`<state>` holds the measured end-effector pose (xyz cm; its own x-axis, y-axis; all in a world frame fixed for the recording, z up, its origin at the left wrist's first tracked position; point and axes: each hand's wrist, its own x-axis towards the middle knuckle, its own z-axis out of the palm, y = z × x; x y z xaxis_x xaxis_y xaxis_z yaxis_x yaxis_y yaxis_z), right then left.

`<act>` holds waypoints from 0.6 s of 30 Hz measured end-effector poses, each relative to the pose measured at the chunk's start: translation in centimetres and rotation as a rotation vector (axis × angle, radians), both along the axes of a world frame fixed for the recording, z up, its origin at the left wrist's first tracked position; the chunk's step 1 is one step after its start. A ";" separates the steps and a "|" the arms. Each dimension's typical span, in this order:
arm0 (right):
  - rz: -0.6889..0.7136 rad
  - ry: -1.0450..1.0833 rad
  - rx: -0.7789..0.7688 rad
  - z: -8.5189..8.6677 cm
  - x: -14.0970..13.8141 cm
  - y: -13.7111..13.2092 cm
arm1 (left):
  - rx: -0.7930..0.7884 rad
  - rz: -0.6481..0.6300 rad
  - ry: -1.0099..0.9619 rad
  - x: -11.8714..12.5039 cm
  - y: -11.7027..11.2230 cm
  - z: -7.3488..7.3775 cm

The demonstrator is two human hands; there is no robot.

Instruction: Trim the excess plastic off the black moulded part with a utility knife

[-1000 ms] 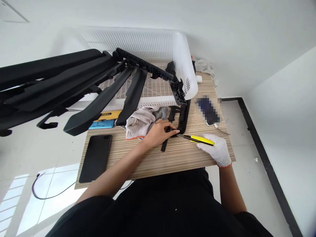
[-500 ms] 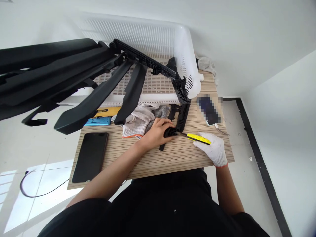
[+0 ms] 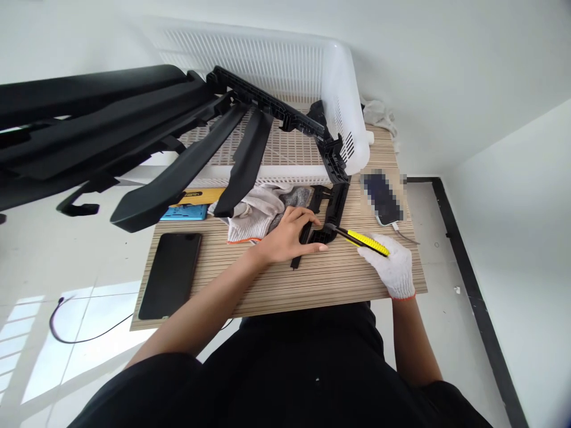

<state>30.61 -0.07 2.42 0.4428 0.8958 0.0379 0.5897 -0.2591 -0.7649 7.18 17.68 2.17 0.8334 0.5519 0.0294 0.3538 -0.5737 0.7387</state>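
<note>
My bare left hand holds the lower end of a long black plastic trim piece, fingers on one side and thumb on the other. This piece bends and runs up over the basket's near right corner. A white knit glove covers my right hand, closed around a slim brush with a ribbed yellow and black handle. Its dark grey tip touches the trim near the bend, though the bristles are blurred. A narrow black strip lies beneath my left hand.
A white slatted basket stands at the back. Several long black plastic trims jut from it leftward over the table. Knit gloves, a blue packet, a dark tablet or phone and a cabled phone lie around.
The brush tip has shifted up and slightly right along the trim piece. My left thumb is stretched farther right, and the whole view has shifted slightly.
</note>
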 end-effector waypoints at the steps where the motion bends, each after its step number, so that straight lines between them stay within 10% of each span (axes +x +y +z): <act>1: 0.023 0.007 -0.002 -0.1 0.1 -0.1 | -0.014 -0.013 0.014 0.1 0.1 0.2; 7: -0.206 -0.027 0.025 -0.6 1.1 -1.5 | -0.047 -0.148 0.105 0.2 0.2 1.1; 11: -0.102 -0.078 0.072 -0.9 2.4 -2.9 | 0.028 -0.100 0.012 1.7 0.4 2.7; 18: -0.007 -0.159 0.108 -1.3 2.9 -3.1 | 0.322 -0.375 -0.004 11.3 2.2 4.7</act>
<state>33.56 -3.17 1.11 0.4297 0.8796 0.2040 0.7039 -0.1848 -0.6858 18.45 19.84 6.88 0.9723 0.1764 0.1531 0.0768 -0.8603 0.5039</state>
